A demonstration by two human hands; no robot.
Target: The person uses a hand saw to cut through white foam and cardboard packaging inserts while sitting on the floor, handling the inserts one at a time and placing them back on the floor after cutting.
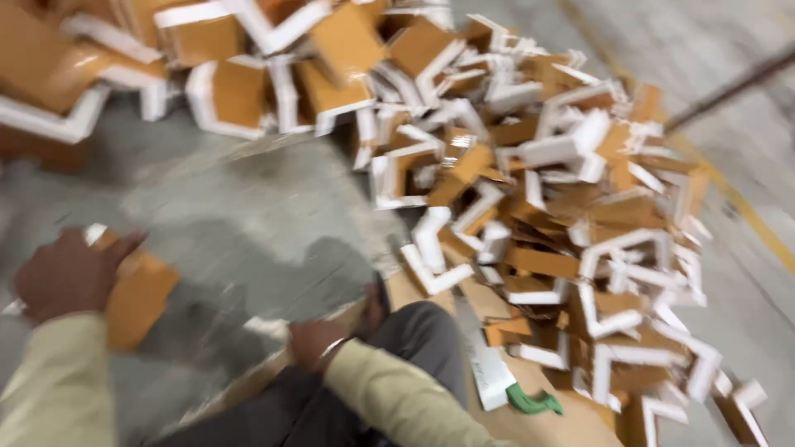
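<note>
Grey trousers nearest; right hand rests near the knee, too blurred to tell open or closed; left hand grips an orange-and-white corner piece, near left, lifted clear of the big heap far right; green-handled tool lies alongside.
</note>
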